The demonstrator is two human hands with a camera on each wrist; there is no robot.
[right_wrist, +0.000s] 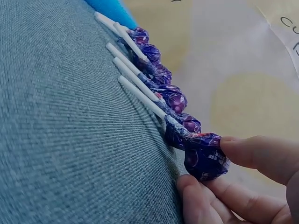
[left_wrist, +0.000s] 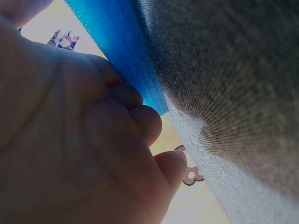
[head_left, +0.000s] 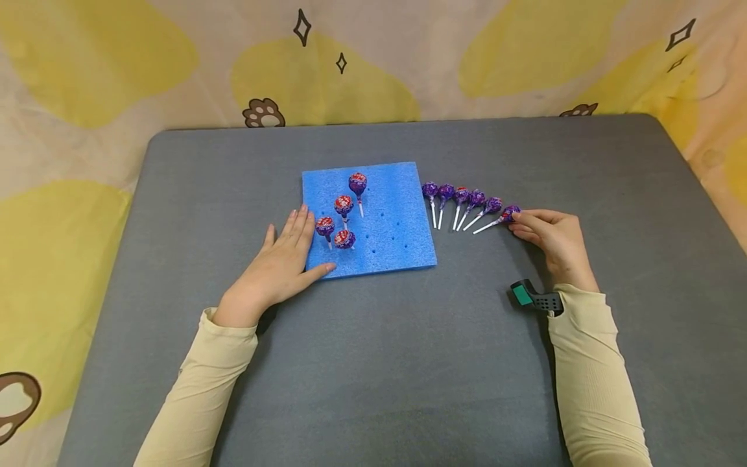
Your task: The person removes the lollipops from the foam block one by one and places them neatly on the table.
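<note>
A blue foam block (head_left: 388, 194) with small holes lies on the grey table, and several purple-and-red wrapped lollipops (head_left: 358, 183) stand in its left half. My left hand (head_left: 279, 263) rests with straight, spread fingers on the block's left edge; the left wrist view shows its palm beside the blue foam (left_wrist: 117, 42). To the right of the block, several more lollipops (head_left: 461, 196) lie in a fanned row, sticks toward me. At that row's right end my right hand (head_left: 551, 240) pinches the wrapped head of a lollipop (right_wrist: 208, 156) between thumb and fingers.
A black band with a green patch (head_left: 523, 295) sits on the right wrist. The grey table (head_left: 373, 376) extends around the block. Behind its far edge hangs a yellow-and-cream patterned cloth (head_left: 373, 71).
</note>
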